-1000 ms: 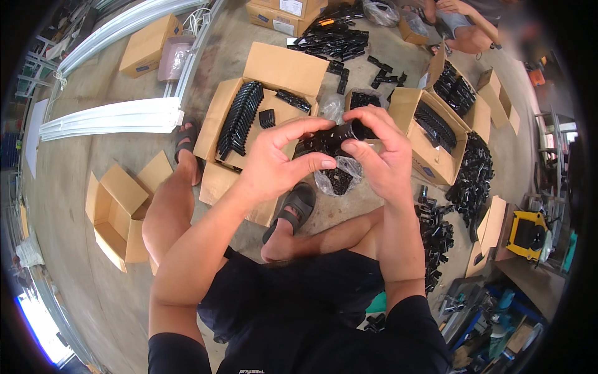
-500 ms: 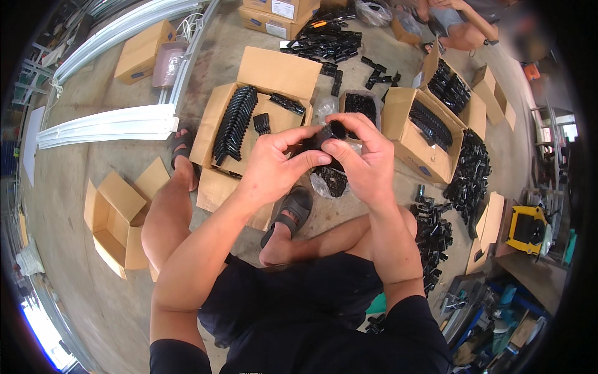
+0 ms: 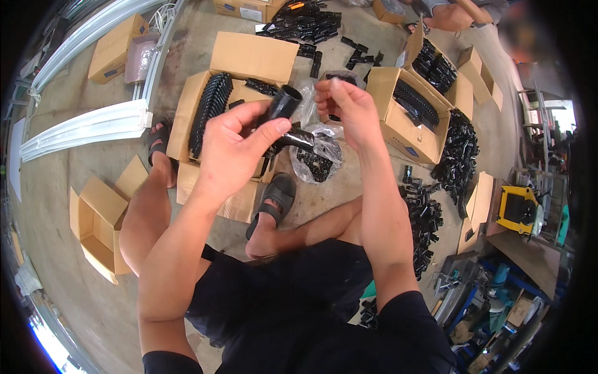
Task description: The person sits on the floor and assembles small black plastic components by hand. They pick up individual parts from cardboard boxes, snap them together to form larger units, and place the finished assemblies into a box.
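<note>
A black tubular pipe fitting [image 3: 285,105] with a side branch is gripped in my left hand [image 3: 232,151], its open round end pointing up and away. My right hand [image 3: 354,115] is apart from it, thumb and fingers pinched together; whatever they may hold is too small to make out. Below the fitting, a clear plastic bag [image 3: 326,169] of small black parts rests on the floor. Behind my right hand stands a container of small dark parts [image 3: 341,76], partly hidden. Just beyond my left hand, an open carton [image 3: 182,128] holds neat rows of black fittings [image 3: 212,109].
At the right, another open carton [image 3: 389,115] of fittings stands beside a loose pile of black fittings [image 3: 458,149]. More fittings [image 3: 302,25] lie at the far side. An opened carton [image 3: 96,234] sits at the left. Another person's leg [image 3: 451,17] shows at the far right.
My hands have separated: the left has drawn leftward with the fitting, now tilted upright, while the right has let go of it and lifted away. The whole view has shifted slightly.
</note>
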A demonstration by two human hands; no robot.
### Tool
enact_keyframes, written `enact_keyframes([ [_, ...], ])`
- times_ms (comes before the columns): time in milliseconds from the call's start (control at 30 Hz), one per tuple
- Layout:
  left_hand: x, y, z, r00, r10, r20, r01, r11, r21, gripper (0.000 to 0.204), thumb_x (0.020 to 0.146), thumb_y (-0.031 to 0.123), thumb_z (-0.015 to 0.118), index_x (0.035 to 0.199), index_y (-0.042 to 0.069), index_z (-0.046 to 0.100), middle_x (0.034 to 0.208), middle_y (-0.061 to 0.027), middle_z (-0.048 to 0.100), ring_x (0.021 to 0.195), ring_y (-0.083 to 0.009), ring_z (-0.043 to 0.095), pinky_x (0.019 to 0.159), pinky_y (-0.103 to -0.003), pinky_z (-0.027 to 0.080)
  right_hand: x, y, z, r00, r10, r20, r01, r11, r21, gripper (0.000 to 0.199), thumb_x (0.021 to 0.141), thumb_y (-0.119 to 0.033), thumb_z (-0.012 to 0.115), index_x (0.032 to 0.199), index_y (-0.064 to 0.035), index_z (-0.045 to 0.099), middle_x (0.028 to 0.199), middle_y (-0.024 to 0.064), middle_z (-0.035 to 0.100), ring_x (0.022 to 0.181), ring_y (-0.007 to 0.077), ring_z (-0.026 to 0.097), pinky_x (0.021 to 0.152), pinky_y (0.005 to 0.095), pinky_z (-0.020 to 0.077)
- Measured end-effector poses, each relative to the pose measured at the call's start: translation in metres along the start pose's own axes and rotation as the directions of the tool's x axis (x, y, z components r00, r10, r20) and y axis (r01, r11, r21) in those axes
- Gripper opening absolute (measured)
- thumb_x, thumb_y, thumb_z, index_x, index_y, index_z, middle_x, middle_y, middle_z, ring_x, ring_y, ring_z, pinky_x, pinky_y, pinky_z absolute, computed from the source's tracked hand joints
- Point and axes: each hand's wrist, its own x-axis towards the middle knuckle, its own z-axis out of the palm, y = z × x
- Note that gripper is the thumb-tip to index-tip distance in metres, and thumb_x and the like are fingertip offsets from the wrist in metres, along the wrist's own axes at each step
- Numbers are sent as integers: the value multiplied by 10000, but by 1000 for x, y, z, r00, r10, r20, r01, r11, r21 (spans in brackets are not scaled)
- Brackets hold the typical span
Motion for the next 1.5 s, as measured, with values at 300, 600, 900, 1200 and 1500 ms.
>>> enact_keyframes([
  [300,-3,11,-15,996,-72,-56,51,948,-313,234,970,118,718,1147,-35,704,1039,-66,749,926,-73,648,842,-221,508,78,146,-130,813,10,-583,-541,386,-747,252,893,-327,732,1030,-124,791,1085,178,751,1063,357,709,931,449,558],
  [600,-27,-18,-37,945,-328,13,308,872,-380,233,960,18,683,1182,-52,687,1051,-116,757,937,-133,691,879,-295,557,131,187,-127,938,50,-344,-347,216,-913,227,892,-218,661,1069,-124,768,1097,198,734,1068,394,688,935,485,546],
  [900,-15,-24,-49,932,-360,44,363,922,-134,328,949,175,762,1191,-35,690,976,-36,732,883,-49,629,746,-227,531,151,223,-133,959,-63,-276,-254,238,-937,239,899,-136,571,1078,-85,721,1044,244,702,1017,454,660,860,490,536],
  [1200,-10,-19,-44,991,-104,-84,98,993,-68,303,921,219,747,1006,-70,714,810,-54,689,738,-75,568,660,-292,494,148,261,-163,962,-177,-209,-163,245,-956,255,881,-136,556,985,-10,751,999,281,720,927,449,705,807,464,549],
  [1500,22,12,-33,981,-47,-187,74,987,143,289,878,243,796,984,-23,752,822,-32,726,764,-61,590,693,-284,507,133,91,-161,964,68,-256,-108,984,-145,318,978,-236,691,1243,-63,660,931,19,682,805,134,657,730,305,555],
])
